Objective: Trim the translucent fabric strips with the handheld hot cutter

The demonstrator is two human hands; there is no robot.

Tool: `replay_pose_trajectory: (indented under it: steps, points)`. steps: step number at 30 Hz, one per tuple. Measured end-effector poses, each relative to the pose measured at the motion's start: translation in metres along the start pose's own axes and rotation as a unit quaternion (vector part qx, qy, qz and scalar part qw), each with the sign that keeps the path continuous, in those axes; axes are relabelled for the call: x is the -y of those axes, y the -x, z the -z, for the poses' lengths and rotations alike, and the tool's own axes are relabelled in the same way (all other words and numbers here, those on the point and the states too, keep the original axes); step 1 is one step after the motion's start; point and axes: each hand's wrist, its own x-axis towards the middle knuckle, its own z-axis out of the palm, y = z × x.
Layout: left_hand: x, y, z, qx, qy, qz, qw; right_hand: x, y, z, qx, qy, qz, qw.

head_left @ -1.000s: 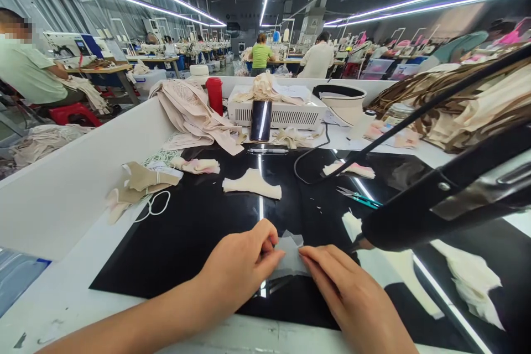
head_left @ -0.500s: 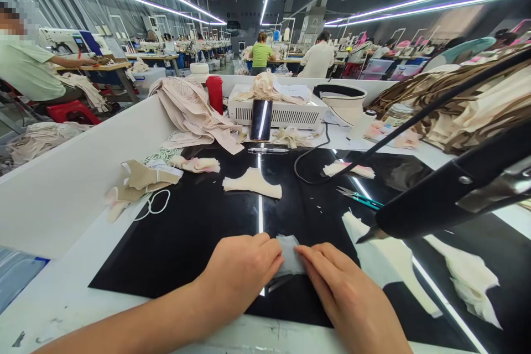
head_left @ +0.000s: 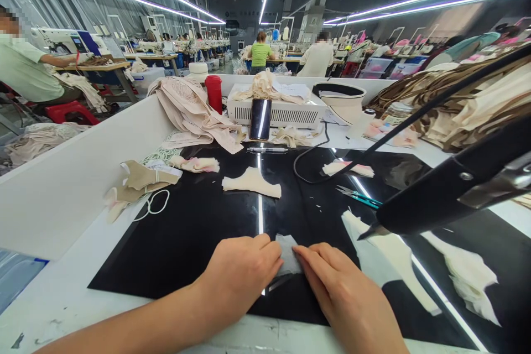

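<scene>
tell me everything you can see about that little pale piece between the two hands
The fabric piece is small, thin and greyish-white, almost translucent, with an uneven top edge. It lies flat on the glossy black mat near the table's front edge. The left hand presses its left side and the right hand its right, so only the middle strip shows.

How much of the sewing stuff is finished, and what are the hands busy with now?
Looks done: one cream cut piece lies flat farther up the black mat. In hand: the left hand and right hand press a small pale fabric piece flat on the mat. Left: a heap of beige fabric and loose scraps wait at the side. How many remain is unclear.
</scene>
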Motion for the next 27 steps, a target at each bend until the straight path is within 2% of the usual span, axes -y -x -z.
replay_pose_trajectory:
  steps: [3, 6, 10, 14, 19, 24, 27]
  points:
    - [0.000, 0.001, 0.000, -0.017, -0.015, -0.027, 0.999, 0.001, -0.002, 0.000, -0.004, 0.012, 0.002, 1.000]
    - [0.001, -0.001, 0.000, -0.060, -0.031, -0.063, 0.996, 0.002, -0.002, 0.000, -0.005, 0.023, 0.006, 1.000]
    - [0.002, -0.003, -0.003, -0.104, 0.025, -0.088, 0.990, 0.002, -0.001, 0.000, -0.007, 0.035, 0.007, 0.999]
    - [0.003, -0.002, -0.010, -0.105, 0.050, -0.123, 0.986, 0.004, -0.004, 0.001, -0.025, 0.046, 0.015, 0.999]
    - [0.005, -0.002, -0.015, -0.102, 0.060, -0.131, 0.984, 0.008, -0.010, 0.005, -0.057, 0.040, 0.012, 0.998]
    - [0.004, -0.003, -0.014, -0.112, 0.051, -0.138, 0.983, 0.008, -0.011, 0.006, -0.043, 0.042, 0.024, 0.998]
    - [0.004, -0.003, -0.016, -0.115, 0.048, -0.142, 0.982, 0.009, -0.013, 0.008, -0.061, 0.050, 0.024, 0.997]
